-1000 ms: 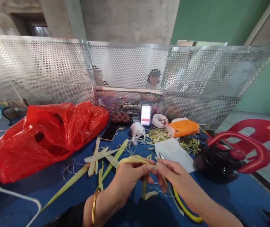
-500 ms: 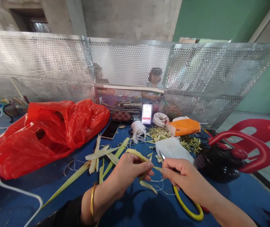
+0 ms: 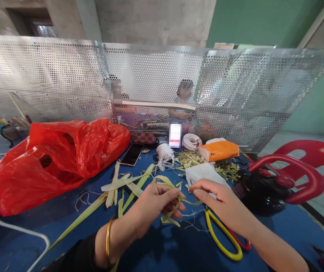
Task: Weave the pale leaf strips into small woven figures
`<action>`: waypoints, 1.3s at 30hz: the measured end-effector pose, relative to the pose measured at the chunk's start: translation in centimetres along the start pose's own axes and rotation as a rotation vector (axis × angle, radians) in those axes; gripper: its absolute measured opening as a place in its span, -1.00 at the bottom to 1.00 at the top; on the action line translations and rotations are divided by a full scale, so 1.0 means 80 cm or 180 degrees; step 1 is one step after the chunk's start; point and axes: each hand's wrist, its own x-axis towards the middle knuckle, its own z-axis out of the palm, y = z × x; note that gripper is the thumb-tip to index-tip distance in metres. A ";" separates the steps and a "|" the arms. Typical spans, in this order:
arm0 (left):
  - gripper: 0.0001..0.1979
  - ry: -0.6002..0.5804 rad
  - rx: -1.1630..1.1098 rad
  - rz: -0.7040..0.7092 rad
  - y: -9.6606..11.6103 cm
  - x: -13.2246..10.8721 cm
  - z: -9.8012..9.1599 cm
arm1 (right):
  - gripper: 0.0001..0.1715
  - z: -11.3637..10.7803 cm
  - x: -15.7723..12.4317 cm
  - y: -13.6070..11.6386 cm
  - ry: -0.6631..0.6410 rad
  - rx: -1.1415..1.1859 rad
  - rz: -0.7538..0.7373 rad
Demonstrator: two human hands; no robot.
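Observation:
My left hand [image 3: 157,204], with a gold bangle at the wrist, is closed on a yellow-green leaf strip [image 3: 163,179] that looks like husk. The strip is bent into a loop, and a narrow end trails toward my right hand [image 3: 218,200]. That hand is closed, thumb and index fingertips together. Scissors with yellow and red handles [image 3: 223,241] stick out below its palm; the blades are mostly hidden by the fingers. Thin white thread [image 3: 191,215] hangs between the hands. More leaf strips [image 3: 122,185] lie to the left on the blue table [image 3: 85,241].
A red plastic bag [image 3: 62,162] fills the left side, with a white cable [image 3: 17,226] before it. Behind are a phone [image 3: 132,155], white thread bundle [image 3: 165,155], spool [image 3: 192,141] and orange packet [image 3: 220,149]. A dark red-handled container [image 3: 264,192] stands right. Two people sit beyond the perforated screen [image 3: 156,71].
My right hand has lifted slightly and shifted left, tilting the scissors so both handles show. The leaf strip now curls more around my left fingers. The view has shifted slightly.

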 end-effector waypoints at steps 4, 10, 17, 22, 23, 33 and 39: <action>-0.75 -0.0233 0.0105 -0.0127 0.002 -0.005 0.004 | -0.79 0.016 0.002 0.000 0.0279 0.0188 -0.0032; -0.85 -0.0379 0.0428 -0.0143 -0.003 -0.003 0.009 | -0.89 0.046 -0.003 0.000 0.0456 0.0531 0.0045; -0.78 0.0010 0.0133 -0.0179 -0.016 0.001 0.013 | -0.76 0.051 -0.002 0.001 0.0448 0.1534 0.0416; -0.82 -0.0215 0.0167 -0.0231 -0.015 0.001 0.012 | -0.77 0.056 -0.001 0.002 0.0494 0.1914 0.0466; -0.83 -0.0258 0.0156 -0.0228 -0.015 0.001 0.012 | -0.77 0.057 -0.001 0.003 0.0517 0.1912 0.0445; -0.76 -0.0400 -0.0137 -0.0359 -0.012 -0.002 0.013 | -0.80 0.047 -0.001 0.015 0.1170 0.0598 -0.0204; -0.81 -0.0588 0.0112 -0.0300 -0.008 -0.003 0.014 | -0.80 0.042 -0.004 0.009 0.0626 -0.0192 -0.0656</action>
